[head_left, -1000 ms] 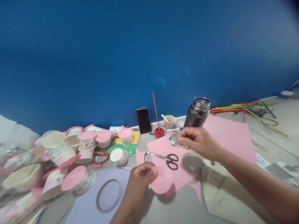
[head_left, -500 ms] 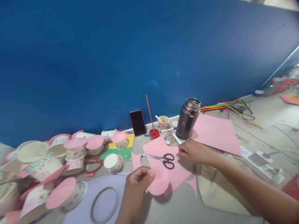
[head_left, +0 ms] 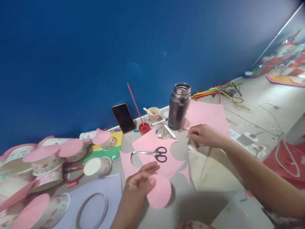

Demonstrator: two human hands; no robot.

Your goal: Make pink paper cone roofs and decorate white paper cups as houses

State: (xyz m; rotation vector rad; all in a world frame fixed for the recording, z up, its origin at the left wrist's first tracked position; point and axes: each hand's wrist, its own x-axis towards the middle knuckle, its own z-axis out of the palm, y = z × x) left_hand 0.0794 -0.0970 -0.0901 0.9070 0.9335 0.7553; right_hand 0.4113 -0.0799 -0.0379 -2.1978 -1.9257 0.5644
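Observation:
My left hand (head_left: 140, 179) pinches a pink paper circle (head_left: 160, 192) by its left edge, low over the grey table. Just beyond it, black-handled scissors (head_left: 154, 153) lie on a pink sheet (head_left: 149, 143) with round holes cut out of it. My right hand (head_left: 202, 135) is curled closed at the top edge of a beige cloth bag (head_left: 212, 171); what its fingers grip is hidden. A dark steel flask (head_left: 178, 106) stands open just behind that hand, with a white marker (head_left: 169, 130) beside it.
Paper cups capped with pink circles (head_left: 47, 157) crowd the left side. A lavender sheet (head_left: 105, 190) carries a tape ring (head_left: 91, 210). A phone (head_left: 123, 117), a red paint pot (head_left: 144, 128) and a small cup (head_left: 153, 114) line the blue wall. Coloured straws (head_left: 214, 92) and a large pink sheet (head_left: 205, 116) lie to the right.
My right hand has come down from beside the flask to the bag's top edge. The left hand keeps the pink circle. The view has swung right.

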